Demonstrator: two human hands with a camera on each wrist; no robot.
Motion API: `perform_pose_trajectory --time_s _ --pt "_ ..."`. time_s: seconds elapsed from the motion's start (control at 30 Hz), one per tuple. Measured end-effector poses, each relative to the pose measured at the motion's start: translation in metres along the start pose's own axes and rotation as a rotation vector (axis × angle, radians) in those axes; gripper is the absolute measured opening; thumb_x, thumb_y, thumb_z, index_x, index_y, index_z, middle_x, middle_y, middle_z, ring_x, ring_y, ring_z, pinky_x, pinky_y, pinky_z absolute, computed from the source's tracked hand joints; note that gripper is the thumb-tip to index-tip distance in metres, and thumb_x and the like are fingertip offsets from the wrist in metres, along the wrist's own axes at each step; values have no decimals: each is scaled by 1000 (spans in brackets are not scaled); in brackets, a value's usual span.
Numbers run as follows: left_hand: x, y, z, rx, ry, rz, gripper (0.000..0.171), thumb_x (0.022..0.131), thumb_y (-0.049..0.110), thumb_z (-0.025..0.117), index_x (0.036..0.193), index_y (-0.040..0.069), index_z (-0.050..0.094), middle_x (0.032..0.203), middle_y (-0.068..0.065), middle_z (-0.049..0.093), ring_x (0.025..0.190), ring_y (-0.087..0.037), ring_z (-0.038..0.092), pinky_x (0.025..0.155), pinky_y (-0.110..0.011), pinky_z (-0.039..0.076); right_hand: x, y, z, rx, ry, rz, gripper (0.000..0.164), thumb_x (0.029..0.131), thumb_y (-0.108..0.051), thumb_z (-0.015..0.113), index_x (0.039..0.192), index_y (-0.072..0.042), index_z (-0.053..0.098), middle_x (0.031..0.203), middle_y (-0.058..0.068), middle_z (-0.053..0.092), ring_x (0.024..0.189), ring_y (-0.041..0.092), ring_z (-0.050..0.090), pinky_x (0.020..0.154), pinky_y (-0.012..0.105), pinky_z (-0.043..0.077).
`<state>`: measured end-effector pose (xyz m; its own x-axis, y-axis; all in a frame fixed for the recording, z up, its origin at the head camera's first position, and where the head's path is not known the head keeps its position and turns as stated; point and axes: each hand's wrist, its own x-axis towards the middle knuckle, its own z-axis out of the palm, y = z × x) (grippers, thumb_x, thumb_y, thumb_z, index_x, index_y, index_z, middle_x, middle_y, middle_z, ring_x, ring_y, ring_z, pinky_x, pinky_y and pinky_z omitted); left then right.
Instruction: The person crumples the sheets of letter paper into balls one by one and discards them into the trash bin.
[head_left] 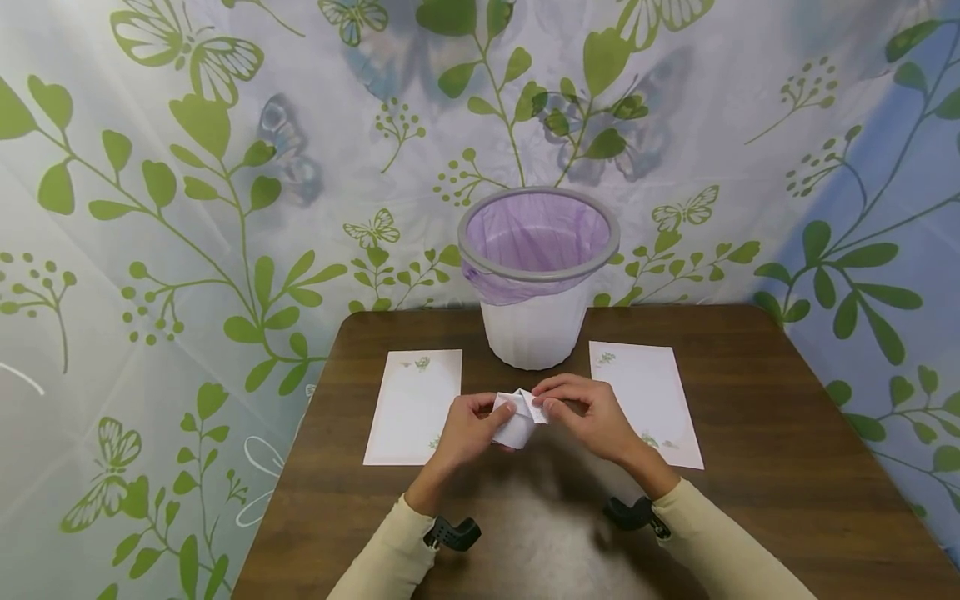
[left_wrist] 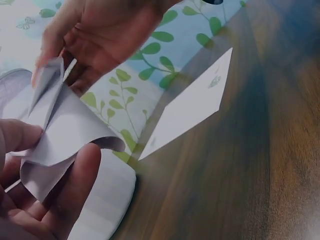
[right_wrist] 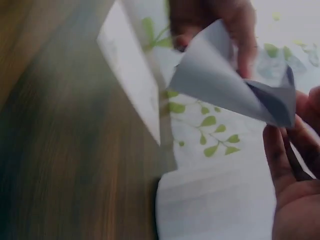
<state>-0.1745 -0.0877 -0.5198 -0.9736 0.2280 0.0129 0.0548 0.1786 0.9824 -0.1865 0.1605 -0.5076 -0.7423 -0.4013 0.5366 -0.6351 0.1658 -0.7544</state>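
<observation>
Both hands hold a small folded piece of white paper (head_left: pixel 514 428) above the table, in front of the bin. My left hand (head_left: pixel 468 427) grips its left side, thumb on top and fingers beneath. On the other side, my right hand (head_left: pixel 587 410) pinches a folded corner between thumb and fingers. In the left wrist view the folded paper (left_wrist: pixel 75 120) shows a standing pleat and a curled lower edge. The right wrist view has the paper (right_wrist: pixel 215 75) bent open, with a pointed flap by the right fingers.
A white bin (head_left: pixel 534 329) with a purple liner stands at the table's back. One printed sheet (head_left: pixel 414 408) lies to the left, another sheet (head_left: pixel 648 400) to the right, on the brown wooden table (head_left: pixel 787 500). A patterned curtain (head_left: pixel 300 250) hangs behind.
</observation>
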Motion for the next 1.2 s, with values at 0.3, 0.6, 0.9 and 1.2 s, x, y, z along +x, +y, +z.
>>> perform_pose_trajectory --time_s 0.3,0.6,0.9,1.2 --pt "-2 6 0 -16 23 53 23 104 21 77 112 1 82 102 -20 81 76 -21 77 68 -49 68 -1 -5 -7 221 -79 406 28 101 -11 79 128 -2 78 121 16 80 95 15 77 83 32 67" --pt "1 4 6 110 50 68 24 105 24 76 107 2 84 94 -15 82 72 -13 70 63 -23 59 -1 -4 3 -4 55 248 13 95 -4 84 102 -14 81 94 5 80 77 11 70 69 27 63" --pt "2 6 8 -151 7 -94 41 110 32 66 111 -5 80 99 -17 78 76 -23 77 73 -44 69 4 -1 9 -415 65 -280 27 80 11 84 97 -9 79 91 -2 73 80 11 68 69 26 59" --pt "2 6 9 -109 84 -54 25 101 23 78 110 0 84 92 -12 81 71 -12 68 63 -22 57 4 1 6 -487 -37 -472 35 74 9 93 104 -7 84 103 4 78 94 20 74 80 33 65"
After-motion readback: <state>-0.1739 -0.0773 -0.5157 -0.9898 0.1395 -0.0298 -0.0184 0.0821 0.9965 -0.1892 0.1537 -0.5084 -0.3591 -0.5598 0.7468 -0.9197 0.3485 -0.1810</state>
